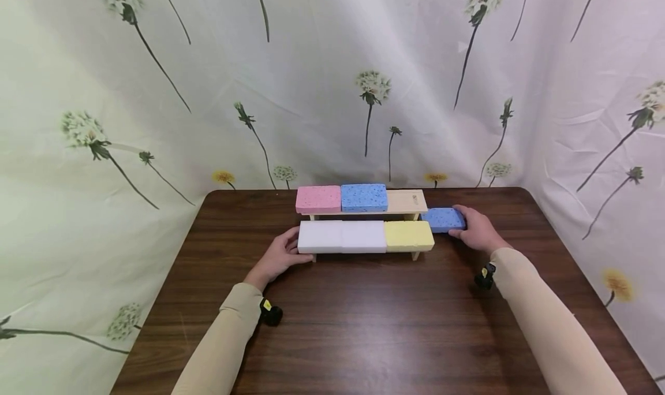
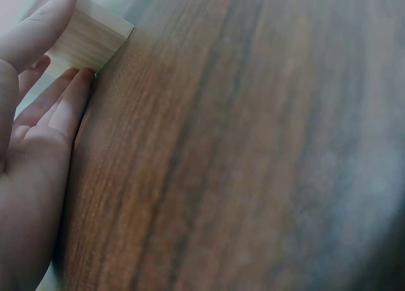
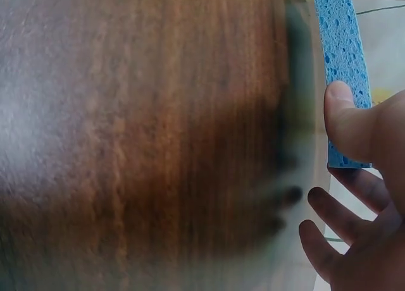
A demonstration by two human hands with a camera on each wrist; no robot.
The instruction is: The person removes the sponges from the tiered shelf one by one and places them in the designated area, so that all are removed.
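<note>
A two-tier wooden stand stands toward the back of the table. A pink sponge and a blue sponge lie side by side on its upper tier, whose right end is bare wood. Two white sponges and a yellow sponge fill the lower front tier. My left hand grips the stand's left end, thumb in front and fingers around the wooden leg. To the right of the stand, my right hand pinches a second blue sponge by its outer end, thumb on its near side.
Dark wood-grain table extends in front of the stand and to both sides. A flower-print cloth hangs right behind the table and along its sides. Small black cameras are strapped to both wrists.
</note>
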